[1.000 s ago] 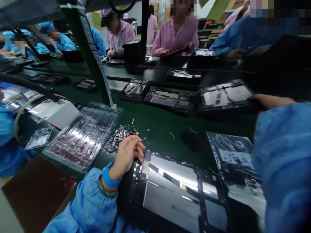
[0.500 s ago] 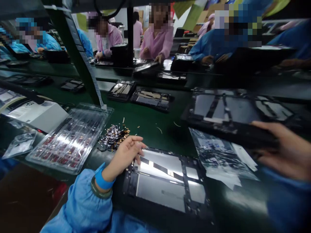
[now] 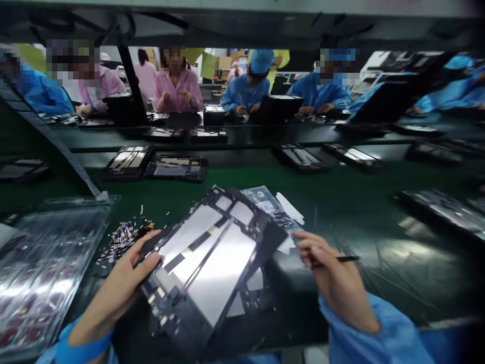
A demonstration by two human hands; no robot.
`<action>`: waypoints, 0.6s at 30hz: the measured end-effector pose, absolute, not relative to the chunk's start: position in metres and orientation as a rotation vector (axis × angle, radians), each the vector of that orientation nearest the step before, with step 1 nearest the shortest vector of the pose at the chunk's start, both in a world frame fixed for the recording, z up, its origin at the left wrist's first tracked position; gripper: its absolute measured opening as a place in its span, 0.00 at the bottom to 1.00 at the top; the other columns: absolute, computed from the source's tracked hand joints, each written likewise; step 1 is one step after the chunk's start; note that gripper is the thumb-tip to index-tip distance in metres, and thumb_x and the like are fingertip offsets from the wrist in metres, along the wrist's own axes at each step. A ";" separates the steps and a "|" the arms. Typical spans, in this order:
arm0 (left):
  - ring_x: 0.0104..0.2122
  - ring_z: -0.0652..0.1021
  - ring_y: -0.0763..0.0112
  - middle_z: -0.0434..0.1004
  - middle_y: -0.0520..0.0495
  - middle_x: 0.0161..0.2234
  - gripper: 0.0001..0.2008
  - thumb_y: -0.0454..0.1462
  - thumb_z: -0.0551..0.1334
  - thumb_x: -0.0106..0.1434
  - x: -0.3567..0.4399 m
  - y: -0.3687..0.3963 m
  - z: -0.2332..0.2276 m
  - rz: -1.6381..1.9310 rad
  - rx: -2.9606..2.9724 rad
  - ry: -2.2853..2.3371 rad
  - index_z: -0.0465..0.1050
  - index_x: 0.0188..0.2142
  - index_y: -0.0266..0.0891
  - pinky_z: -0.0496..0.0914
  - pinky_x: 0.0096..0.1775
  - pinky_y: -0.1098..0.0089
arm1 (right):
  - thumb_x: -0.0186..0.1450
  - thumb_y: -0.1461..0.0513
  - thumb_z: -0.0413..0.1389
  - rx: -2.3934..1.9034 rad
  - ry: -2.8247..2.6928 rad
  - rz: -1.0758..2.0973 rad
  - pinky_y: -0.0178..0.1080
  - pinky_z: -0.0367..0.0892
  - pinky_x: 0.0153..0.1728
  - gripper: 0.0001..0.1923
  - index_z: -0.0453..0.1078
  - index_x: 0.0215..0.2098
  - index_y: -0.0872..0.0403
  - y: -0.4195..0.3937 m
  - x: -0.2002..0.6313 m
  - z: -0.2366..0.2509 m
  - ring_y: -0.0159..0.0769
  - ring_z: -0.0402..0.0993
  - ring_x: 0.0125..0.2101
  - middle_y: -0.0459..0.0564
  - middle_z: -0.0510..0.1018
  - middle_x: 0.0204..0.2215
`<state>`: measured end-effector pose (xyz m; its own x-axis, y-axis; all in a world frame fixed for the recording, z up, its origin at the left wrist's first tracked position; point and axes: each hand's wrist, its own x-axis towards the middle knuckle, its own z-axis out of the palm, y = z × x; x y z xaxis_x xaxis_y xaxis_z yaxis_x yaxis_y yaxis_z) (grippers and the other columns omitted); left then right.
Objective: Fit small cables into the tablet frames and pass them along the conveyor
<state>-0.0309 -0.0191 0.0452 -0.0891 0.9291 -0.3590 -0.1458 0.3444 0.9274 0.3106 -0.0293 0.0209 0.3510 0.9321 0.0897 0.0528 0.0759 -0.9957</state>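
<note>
My left hand (image 3: pixel 131 270) grips the left edge of an open tablet body (image 3: pixel 212 247), thumb on top and fingers behind. The tablet is tilted up, showing silver panels, dark ribbon strips and a small circuit area. Beneath it, partly hidden, another open tablet body (image 3: pixel 257 298) lies on the bench. My right hand (image 3: pixel 329 268) is to the right of the lifted tablet, apart from it. Its fingers are curled round a thin dark pointed tool (image 3: pixel 347 258), whose kind I cannot make out. Beyond my left hand lies a pile of small connector parts (image 3: pixel 127 235).
A clear plastic parts tray (image 3: pixel 56 253) stands at the left. Behind the lifted tablet lies a plastic bag (image 3: pixel 271 205) with a white strip (image 3: pixel 290 208). More tablet bodies (image 3: pixel 176 167) lie along the green bench (image 3: pixel 235 177). Co-workers (image 3: pixel 248 91) sit across from me.
The view has turned right. My left hand has taken hold of a tablet body and tilted it up. My right hand has let go of the tablet body it held and now holds the thin tool.
</note>
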 end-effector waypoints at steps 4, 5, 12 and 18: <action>0.41 0.78 0.56 0.76 0.44 0.47 0.31 0.46 0.71 0.47 -0.041 -0.010 0.045 0.745 1.056 1.327 0.71 0.50 0.46 0.74 0.39 0.65 | 0.53 0.47 0.60 -1.265 -0.780 0.814 0.36 0.68 0.28 0.16 0.76 0.24 0.50 -0.021 0.342 0.019 0.36 0.70 0.30 0.50 0.78 0.35; 0.43 0.78 0.55 0.76 0.43 0.47 0.29 0.47 0.71 0.47 -0.040 -0.007 0.043 0.705 1.144 1.356 0.72 0.50 0.46 0.74 0.41 0.64 | 0.54 0.44 0.59 -1.268 -0.756 0.827 0.36 0.68 0.27 0.19 0.76 0.24 0.51 -0.019 0.343 0.018 0.35 0.70 0.28 0.50 0.79 0.32; 0.48 0.72 0.55 0.73 0.45 0.44 0.16 0.49 0.64 0.51 -0.037 0.003 0.033 1.154 1.803 1.795 0.75 0.37 0.45 0.65 0.52 0.56 | 0.53 0.36 0.54 -1.252 -0.792 0.821 0.37 0.72 0.21 0.29 0.69 0.26 0.53 -0.011 0.347 -0.002 0.33 0.73 0.20 0.48 0.77 0.24; 0.31 0.77 0.64 0.77 0.53 0.28 0.11 0.46 0.60 0.49 -0.047 -0.009 0.032 1.100 1.659 2.008 0.73 0.28 0.44 0.69 0.36 0.68 | 0.49 0.50 0.67 -1.372 -0.932 0.804 0.44 0.77 0.34 0.20 0.71 0.32 0.53 -0.008 0.361 -0.019 0.39 0.78 0.30 0.49 0.80 0.30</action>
